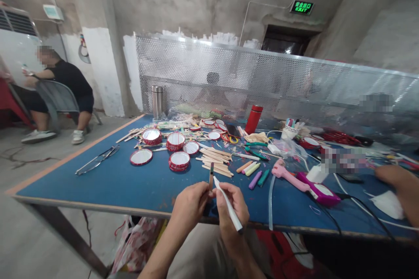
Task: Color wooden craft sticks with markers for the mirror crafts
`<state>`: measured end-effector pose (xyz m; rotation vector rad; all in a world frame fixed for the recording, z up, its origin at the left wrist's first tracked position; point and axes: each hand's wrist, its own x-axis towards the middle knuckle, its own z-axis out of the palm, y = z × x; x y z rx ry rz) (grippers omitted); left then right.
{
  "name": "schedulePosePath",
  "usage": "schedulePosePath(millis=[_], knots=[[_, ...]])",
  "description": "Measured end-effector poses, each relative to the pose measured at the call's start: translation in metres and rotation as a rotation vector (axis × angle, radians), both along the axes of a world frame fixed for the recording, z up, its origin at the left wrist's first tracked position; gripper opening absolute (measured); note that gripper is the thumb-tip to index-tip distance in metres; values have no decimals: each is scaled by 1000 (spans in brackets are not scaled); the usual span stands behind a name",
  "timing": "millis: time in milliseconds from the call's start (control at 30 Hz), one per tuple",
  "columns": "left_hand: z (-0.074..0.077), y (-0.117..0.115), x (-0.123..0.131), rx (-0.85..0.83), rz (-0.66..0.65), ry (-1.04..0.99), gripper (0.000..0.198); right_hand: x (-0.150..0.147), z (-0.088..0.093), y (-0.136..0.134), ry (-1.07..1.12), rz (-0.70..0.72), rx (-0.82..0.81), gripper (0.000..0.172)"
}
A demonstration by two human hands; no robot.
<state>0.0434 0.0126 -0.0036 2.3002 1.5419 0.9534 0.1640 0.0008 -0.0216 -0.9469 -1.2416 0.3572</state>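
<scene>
Grips one flat stick, dark toward its upper end, upright in the left hand. Grips one white pen in the right hand, its tip just beside the stick; cannot tell whether touching. Counted around the grip: five nearer red-rimmed mirrors, ahead and left; five coloured pens, just ahead and right; one red bottle and one steel bottle, farther ahead. Bends both wrists inward, hands side by side at the near edge of the blue table. Directly ahead, lying between grip and rear clutter, loose sticks, too overlapped to count. Right of the grip, one pink glue gun; well beyond, another person's arm.
</scene>
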Motion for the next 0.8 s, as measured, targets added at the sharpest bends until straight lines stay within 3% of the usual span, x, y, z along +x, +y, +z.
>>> schedulePosePath(millis=[467,800], knots=[[2,-1,0,-28,-13,22,19,-2,6,1,-55,23,38,10],[3,-1,0,-67,-1,37,18,-1,0,-1,-21,33,23,11]])
